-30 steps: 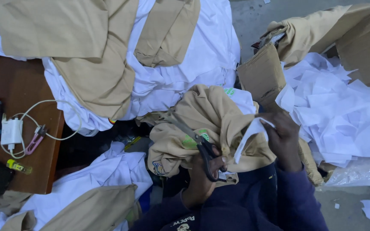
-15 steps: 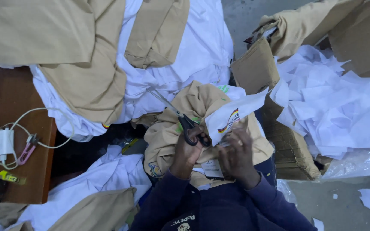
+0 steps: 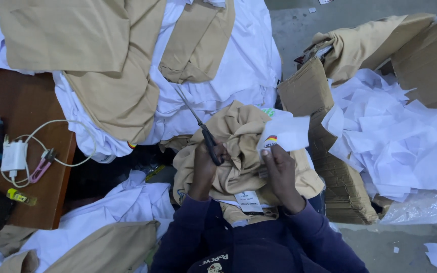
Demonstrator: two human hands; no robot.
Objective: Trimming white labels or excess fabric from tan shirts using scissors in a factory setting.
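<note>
One pair of scissors [image 3: 201,126] in left hand [image 3: 206,164], blades pointing up-left

Two hands: the left hand [image 3: 206,169] and the right hand [image 3: 281,174]. One pair of scissors [image 3: 202,129], in the left hand. One white paper [image 3: 287,134], in the right hand. One tan shirt [image 3: 241,151] bunched up under the hands. One tag [image 3: 249,201] on it. Two cardboard boxes: one box [image 3: 340,177] full of white paper bits, and another box [image 3: 431,60] behind it. One brown table [image 3: 31,106]. On it are one white charger [image 3: 14,155], one pink snipper [image 3: 41,167], and one yellow marker [image 3: 20,197].
</note>
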